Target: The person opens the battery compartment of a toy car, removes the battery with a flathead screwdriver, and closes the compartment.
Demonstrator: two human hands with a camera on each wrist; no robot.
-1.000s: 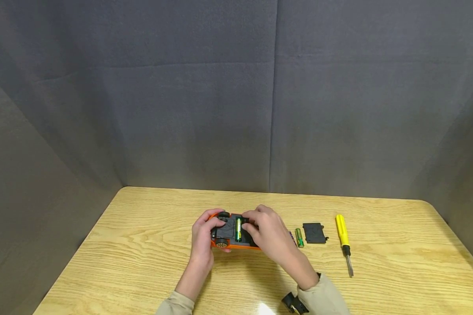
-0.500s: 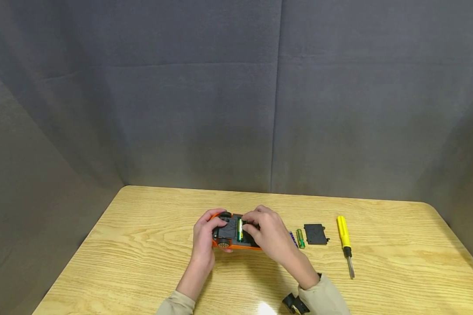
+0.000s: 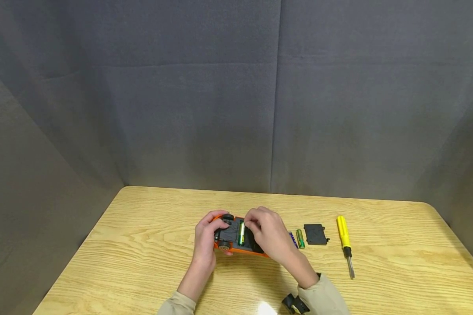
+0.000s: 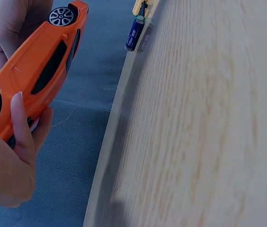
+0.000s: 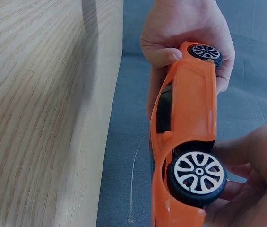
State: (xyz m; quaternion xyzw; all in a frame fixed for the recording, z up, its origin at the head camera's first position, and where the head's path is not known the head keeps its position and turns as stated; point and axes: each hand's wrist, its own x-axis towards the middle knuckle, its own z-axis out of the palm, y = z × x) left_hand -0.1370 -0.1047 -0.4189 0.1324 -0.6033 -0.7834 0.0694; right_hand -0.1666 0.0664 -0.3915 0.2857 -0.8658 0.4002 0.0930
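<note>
Now | L hand (image 3: pixel 205 238) curled round front end of orange toy car (image 3: pixel 236 249), upside down, lifted just off desk (image 3: pixel 142 262) | R hand (image 3: pixel 270 234) fingers pinched on battery (image 3: pixel 241 232) in open bay | car prob. light, stiff, slick plastic; grip body sides, not wheels | spare battery (image 3: pixel 300 238), cover (image 3: pixel 315 234), screwdriver (image 3: pixel 344 238) lay to the R

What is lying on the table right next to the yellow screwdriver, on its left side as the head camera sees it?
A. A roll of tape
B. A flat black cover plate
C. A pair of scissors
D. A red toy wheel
B. In the head view a flat black cover plate lies on the table just left of the yellow screwdriver, with a green battery further left.
</note>
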